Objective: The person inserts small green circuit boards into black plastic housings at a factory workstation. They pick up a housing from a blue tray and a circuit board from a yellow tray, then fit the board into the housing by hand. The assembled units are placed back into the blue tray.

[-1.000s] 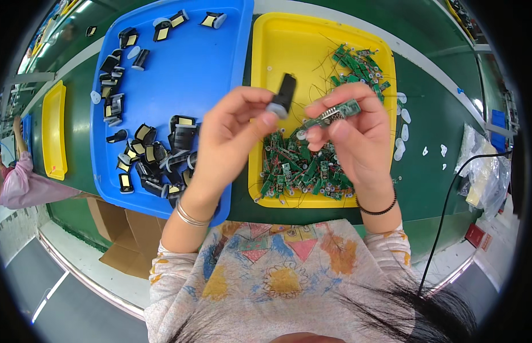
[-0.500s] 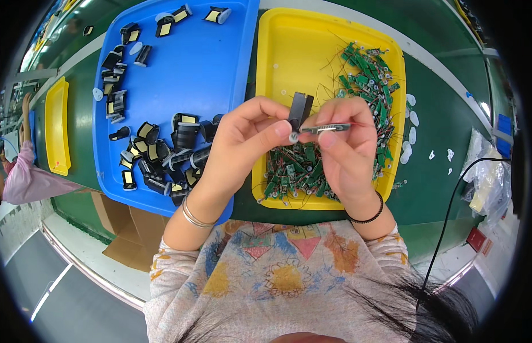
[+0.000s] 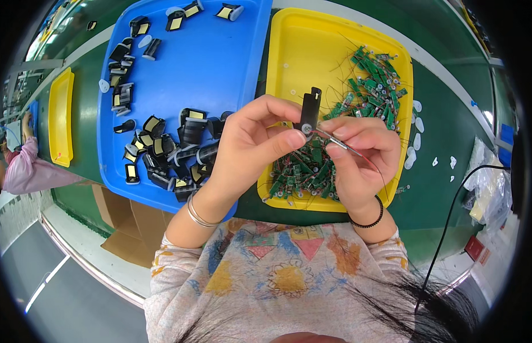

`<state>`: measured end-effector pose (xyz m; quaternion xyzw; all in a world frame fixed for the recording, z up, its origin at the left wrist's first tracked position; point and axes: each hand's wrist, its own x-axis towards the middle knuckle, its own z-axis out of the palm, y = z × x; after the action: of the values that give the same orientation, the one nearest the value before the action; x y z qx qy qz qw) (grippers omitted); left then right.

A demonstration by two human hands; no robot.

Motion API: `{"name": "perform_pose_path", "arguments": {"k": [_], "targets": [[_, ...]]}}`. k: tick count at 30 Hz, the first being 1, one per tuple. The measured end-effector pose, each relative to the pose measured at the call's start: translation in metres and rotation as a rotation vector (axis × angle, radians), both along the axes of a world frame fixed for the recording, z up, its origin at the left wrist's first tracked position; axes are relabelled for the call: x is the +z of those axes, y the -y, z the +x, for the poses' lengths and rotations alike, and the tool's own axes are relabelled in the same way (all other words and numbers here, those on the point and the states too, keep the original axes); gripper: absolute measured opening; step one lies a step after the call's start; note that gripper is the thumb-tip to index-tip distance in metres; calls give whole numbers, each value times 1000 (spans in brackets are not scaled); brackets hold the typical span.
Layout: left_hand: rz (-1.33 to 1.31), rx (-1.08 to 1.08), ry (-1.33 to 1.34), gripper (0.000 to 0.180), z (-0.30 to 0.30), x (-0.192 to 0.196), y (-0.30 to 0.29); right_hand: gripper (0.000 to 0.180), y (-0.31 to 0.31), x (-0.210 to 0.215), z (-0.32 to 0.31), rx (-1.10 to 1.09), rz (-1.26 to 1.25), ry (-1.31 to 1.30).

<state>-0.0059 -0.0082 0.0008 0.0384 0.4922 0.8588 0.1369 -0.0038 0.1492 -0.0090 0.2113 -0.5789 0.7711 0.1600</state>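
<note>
Between the thumb and fingers of my left hand (image 3: 260, 134) is a black plastic housing (image 3: 310, 107), held upright with a small round grey part (image 3: 306, 128) at its lower end. My right hand (image 3: 363, 151) pinches a small circuit board (image 3: 341, 143) seen edge-on, with a thin red wire trailing off it. The board's near end meets or almost touches the housing's lower end; I cannot tell which. Both hands are above the yellow tray (image 3: 284, 43), where many green circuit boards (image 3: 371, 83) with fine wires lie heaped.
To the left, a blue tray (image 3: 191, 68) carries black housings with pale yellow pads (image 3: 192, 128). White oval pieces (image 3: 417, 141) and a clear plastic bag (image 3: 487, 183) lie on the right. A black cable (image 3: 449, 220) hangs there. Far left, a person in a pink sleeve (image 3: 28, 171) sits near another yellow tray (image 3: 61, 123).
The black housing has turned in my left hand. The circuit board has tilted, its outer end now pointing down to the right, and my right hand has shifted right. The whole view moved slightly.
</note>
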Motion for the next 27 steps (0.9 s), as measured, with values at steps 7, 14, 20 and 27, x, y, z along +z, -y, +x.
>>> {"name": "perform_pose_path", "arguments": {"k": [7, 14, 20, 27], "targets": [[11, -2, -4, 18, 0, 1, 1, 26, 0, 2, 1, -34, 59, -10], [-36, 21, -31, 15, 2, 2, 1, 28, -1, 3, 2, -41, 167, -98], [-102, 39, -116, 14, 5, 9, -2, 27, 1, 4, 4, -59, 78, -50], [-168, 46, -161, 14, 6, 10, 0, 27, -2, 3, -1, 42, 158, -19]]}}
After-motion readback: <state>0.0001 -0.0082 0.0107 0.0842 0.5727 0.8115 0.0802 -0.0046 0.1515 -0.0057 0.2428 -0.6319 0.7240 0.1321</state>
